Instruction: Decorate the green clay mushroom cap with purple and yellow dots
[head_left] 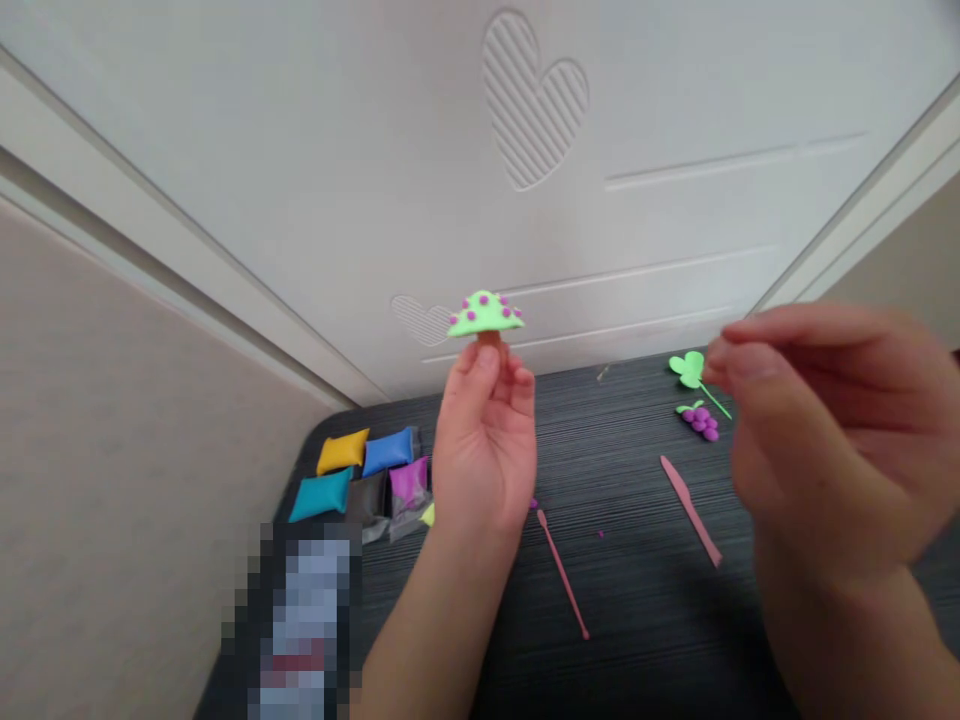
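My left hand [486, 430] is closed round the brown stem of a clay mushroom [486, 315], holding it upright above the table. Its cap is light green with several small purple dots. Off to the right, my right hand [840, 430] is raised with thumb and fingertips pressed together; whatever they may hold is too small or hidden to make out. Below and between the hands lie a thin pink modelling stick [562, 575] and a pink plastic knife [690, 510]. A tiny purple clay bit [601, 534] rests near the stick.
A green clay clover [688, 370] and a purple clay grape bunch [701, 422] lie at the table's back right. Packets of clay, including yellow [343, 452], blue [388, 452] and teal [321, 495], sit at left. A white panel [660, 230] rises behind the dark table [622, 440].
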